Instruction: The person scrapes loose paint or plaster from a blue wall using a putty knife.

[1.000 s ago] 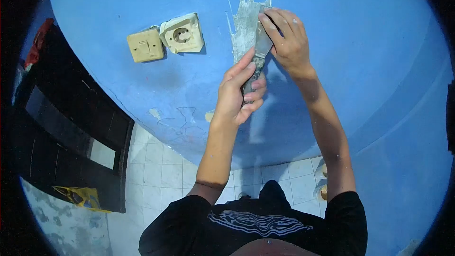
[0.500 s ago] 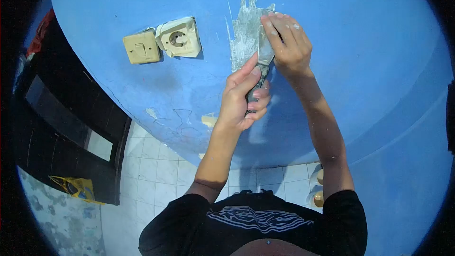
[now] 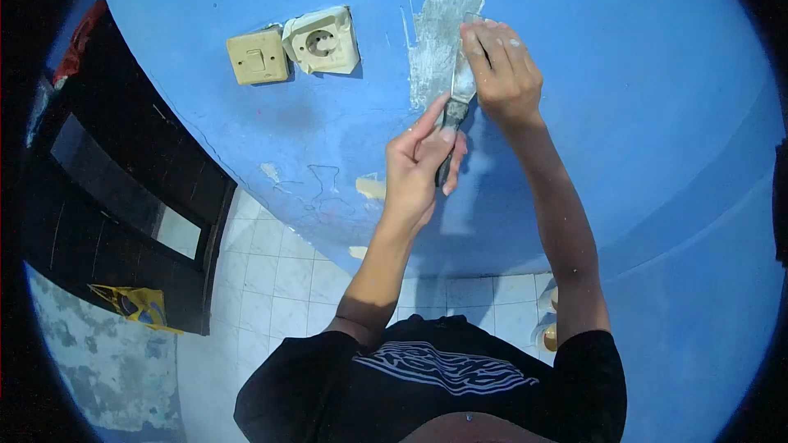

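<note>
A putty knife [image 3: 465, 84] with a metal blade and a dark handle is held against the blue wall [image 3: 616, 115]. My left hand [image 3: 417, 160] is closed around its handle, index finger and thumb near the base of the blade. My right hand [image 3: 505, 74] grips the upper part of the blade from the right, fingertips at its top edge. Just left of the blade is a rough grey-white patch [image 3: 435, 45] with jagged streaks at its top. Part of the blade is hidden behind my right fingers.
A yellowed light switch [image 3: 257, 56] and a socket [image 3: 321, 41] sit on the wall at the left. A dark door frame [image 3: 123, 180] stands further left, with a yellow bag [image 3: 139, 307] below. White floor tiles [image 3: 287, 279] and round containers [image 3: 549, 336] show below.
The view has shifted a little, so the switch and socket appear higher and further right. My left hand's lower fingers have loosened around the handle, and the knife sits lower on the patch's right side.
</note>
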Action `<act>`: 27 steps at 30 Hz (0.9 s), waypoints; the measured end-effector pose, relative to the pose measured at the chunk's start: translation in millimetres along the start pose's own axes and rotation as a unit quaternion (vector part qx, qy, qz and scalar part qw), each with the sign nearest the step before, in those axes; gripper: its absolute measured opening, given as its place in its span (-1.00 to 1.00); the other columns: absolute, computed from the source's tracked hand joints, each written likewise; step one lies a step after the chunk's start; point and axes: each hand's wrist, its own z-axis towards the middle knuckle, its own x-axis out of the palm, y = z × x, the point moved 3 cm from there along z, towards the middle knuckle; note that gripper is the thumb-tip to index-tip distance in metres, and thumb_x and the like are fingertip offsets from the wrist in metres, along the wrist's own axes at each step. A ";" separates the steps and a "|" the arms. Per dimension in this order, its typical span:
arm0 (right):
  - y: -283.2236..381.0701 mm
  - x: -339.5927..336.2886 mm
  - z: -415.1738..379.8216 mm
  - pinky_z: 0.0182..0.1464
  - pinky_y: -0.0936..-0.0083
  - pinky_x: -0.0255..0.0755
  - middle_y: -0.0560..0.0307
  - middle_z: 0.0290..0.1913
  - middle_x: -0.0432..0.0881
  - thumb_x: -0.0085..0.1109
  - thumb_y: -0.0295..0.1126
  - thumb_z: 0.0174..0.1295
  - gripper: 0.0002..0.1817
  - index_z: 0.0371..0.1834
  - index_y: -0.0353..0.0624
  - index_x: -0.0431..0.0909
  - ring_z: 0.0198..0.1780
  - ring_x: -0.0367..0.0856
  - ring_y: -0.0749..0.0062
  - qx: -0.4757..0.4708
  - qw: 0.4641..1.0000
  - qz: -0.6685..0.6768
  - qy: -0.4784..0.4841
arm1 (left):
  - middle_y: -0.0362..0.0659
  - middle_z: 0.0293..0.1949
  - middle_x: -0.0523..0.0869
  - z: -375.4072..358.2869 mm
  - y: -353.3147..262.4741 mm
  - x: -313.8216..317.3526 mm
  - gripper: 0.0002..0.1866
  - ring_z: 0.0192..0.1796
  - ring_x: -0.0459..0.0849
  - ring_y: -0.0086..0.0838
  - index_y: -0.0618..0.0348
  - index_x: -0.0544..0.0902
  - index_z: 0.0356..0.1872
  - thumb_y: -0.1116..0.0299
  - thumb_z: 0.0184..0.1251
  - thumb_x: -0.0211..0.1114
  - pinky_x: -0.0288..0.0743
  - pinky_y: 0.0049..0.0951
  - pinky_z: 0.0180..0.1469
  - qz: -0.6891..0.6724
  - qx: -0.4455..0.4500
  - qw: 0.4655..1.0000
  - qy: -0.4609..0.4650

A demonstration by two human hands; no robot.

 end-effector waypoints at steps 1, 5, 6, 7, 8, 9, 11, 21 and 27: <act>0.1 -1.8 0.6 0.16 0.34 0.57 0.06 -0.12 0.72 0.24 -0.45 0.10 -0.72 -0.10 -0.26 0.67 -0.02 0.69 0.26 0.001 1.000 0.000 0.002 | -0.12 -0.40 0.61 -3.3 -1.6 -1.6 -0.45 -0.57 0.44 -0.64 0.25 0.31 0.45 0.52 0.45 0.13 0.27 -0.66 -0.67 0.059 0.048 0.997 -0.018; 0.5 -4.5 2.5 0.16 0.35 0.57 0.07 -0.14 0.72 0.23 -0.44 0.11 -0.72 -0.11 -0.26 0.67 -0.04 0.70 0.27 -0.026 1.000 -0.014 0.006 | -0.26 -0.49 0.58 -6.1 -3.6 1.8 -0.53 -0.59 0.38 -0.73 0.25 0.45 0.37 0.48 0.46 0.17 0.22 -0.69 -0.64 0.171 0.168 0.969 -0.052; 0.0 -4.4 5.5 0.16 0.35 0.57 0.07 -0.15 0.72 0.23 -0.44 0.11 -0.72 -0.11 -0.26 0.67 -0.04 0.70 0.27 -0.031 0.999 -0.021 0.002 | -0.26 -0.49 0.58 -0.9 -1.6 1.9 -0.53 -0.59 0.38 -0.73 0.25 0.45 0.37 0.48 0.46 0.17 0.22 -0.69 -0.64 0.171 0.170 0.969 -0.050; -2.1 -5.0 9.5 0.16 0.35 0.57 0.07 -0.15 0.72 0.23 -0.44 0.11 -0.72 -0.11 -0.26 0.67 -0.04 0.70 0.27 -0.031 0.999 -0.023 0.000 | -0.29 -0.51 0.56 6.0 0.7 1.0 -0.55 -0.59 0.38 -0.74 0.25 0.48 0.35 0.48 0.45 0.19 0.20 -0.70 -0.64 0.200 0.182 0.961 -0.059; -5.2 -6.0 13.7 0.16 0.35 0.57 0.07 -0.13 0.71 0.22 -0.44 0.11 -0.73 -0.11 -0.26 0.67 -0.03 0.69 0.27 -0.025 0.999 -0.033 0.008 | -0.32 -0.53 0.54 10.9 2.4 1.6 -0.56 -0.60 0.37 -0.75 0.25 0.51 0.33 0.48 0.45 0.21 0.18 -0.70 -0.63 0.228 0.192 0.952 -0.067; -6.8 -6.7 16.6 0.16 0.35 0.57 0.06 -0.12 0.71 0.22 -0.44 0.11 -0.73 -0.11 -0.26 0.67 -0.02 0.69 0.27 -0.018 0.999 -0.041 0.016 | -0.32 -0.53 0.54 13.7 2.4 5.5 -0.56 -0.60 0.37 -0.75 0.25 0.51 0.33 0.48 0.45 0.21 0.18 -0.70 -0.63 0.228 0.192 0.952 -0.067; -8.6 -3.7 15.0 0.16 0.35 0.57 0.06 -0.12 0.71 0.21 -0.44 0.10 -0.72 -0.10 -0.26 0.67 -0.02 0.68 0.26 -0.011 0.999 -0.032 0.007 | -0.33 -0.55 0.52 17.7 -1.5 11.7 -0.58 -0.60 0.36 -0.76 0.23 0.55 0.30 0.48 0.44 0.23 0.16 -0.71 -0.62 0.196 0.191 0.959 -0.071; -8.0 0.2 13.2 0.11 0.38 0.59 0.07 -0.11 0.68 0.21 -0.44 0.08 -0.69 -0.08 -0.26 0.64 -0.02 0.67 0.24 -0.005 1.000 -0.023 0.005 | -0.34 -0.55 0.53 18.8 8.0 7.8 -0.61 -0.62 0.35 -0.75 0.22 0.59 0.26 0.46 0.44 0.24 0.18 -0.70 -0.62 0.251 0.243 0.933 -0.087; -5.2 -4.4 17.9 0.12 0.40 0.59 0.06 -0.07 0.66 0.17 -0.44 0.09 -0.65 -0.02 -0.27 0.61 0.01 0.65 0.21 0.013 0.997 -0.058 0.040 | -0.35 -0.57 0.51 22.3 -6.8 11.6 -0.61 -0.63 0.34 -0.75 0.22 0.59 0.25 0.48 0.43 0.24 0.18 -0.69 -0.63 0.236 0.248 0.938 -0.056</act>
